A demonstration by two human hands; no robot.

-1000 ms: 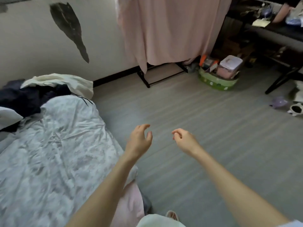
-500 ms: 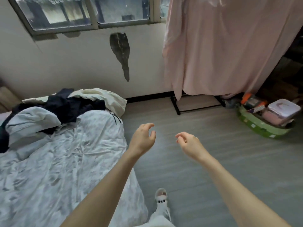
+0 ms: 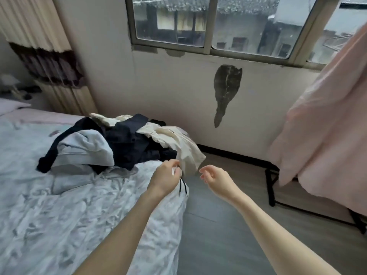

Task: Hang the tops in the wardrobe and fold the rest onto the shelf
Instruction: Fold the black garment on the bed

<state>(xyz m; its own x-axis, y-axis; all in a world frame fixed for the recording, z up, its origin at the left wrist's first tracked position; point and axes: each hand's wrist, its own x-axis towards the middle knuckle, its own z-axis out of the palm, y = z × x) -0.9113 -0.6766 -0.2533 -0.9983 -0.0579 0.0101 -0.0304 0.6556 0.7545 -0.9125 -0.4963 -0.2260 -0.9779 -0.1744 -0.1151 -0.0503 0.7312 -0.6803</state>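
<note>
Cream cloth, the shirt [image 3: 178, 143] atop the heap of dark clothes [image 3: 129, 141] at the bed's [image 3: 59, 215] far corner, hung over the edge by our hands. Our left hand [image 3: 165, 176] reached its hem, fingers curled, though we could not tell if they pinched it. Our right hand [image 3: 215, 175] hovered near, fingers loosely curled, holding nothing. We judged picking up just begun; next called for gripping the shirt and lifting it clear.

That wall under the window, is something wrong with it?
Yes. The wall has a big dark patch shaped like a teardrop, where the paint seems to have peeled away. More paint is chipped just under the window frame. The cause cannot be told.
</note>
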